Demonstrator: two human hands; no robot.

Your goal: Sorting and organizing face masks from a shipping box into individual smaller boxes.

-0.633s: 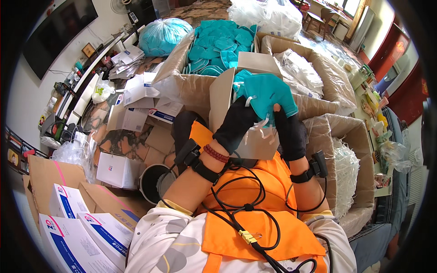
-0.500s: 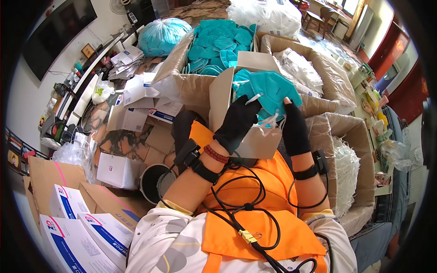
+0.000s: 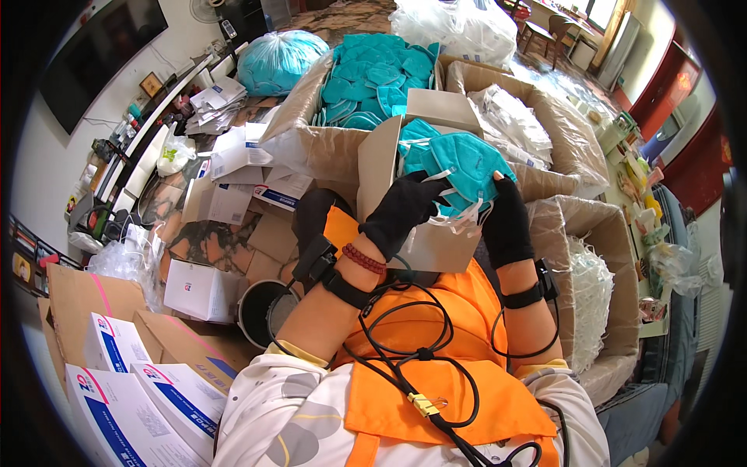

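A stack of teal face masks [image 3: 471,162] with white straps rests over a small open cardboard box [image 3: 440,251] in front of my lap. My right hand [image 3: 506,224], in a black fingerless glove, grips the right edge of the top mask, thumb uppermost. At the near left edge my left hand [image 3: 403,208], gloved alike, has its fingers closed on the mask by a white strap. Loose straps [image 3: 467,218] dangle between the hands. The fingertips under the masks are hidden.
Beyond stands a lined carton [image 3: 311,144] heaped with teal masks. Right of it are a carton of white packets [image 3: 513,124] and one of white strips [image 3: 591,303]. White printed boxes [image 3: 128,412] fill the lower left, near a dark bin [image 3: 261,311]. Black cables [image 3: 424,354] cross my apron.
The top mask has tilted and shifted slightly under my hands, and its straps hang differently. My left hand has moved a little lower. The surroundings stay the same.
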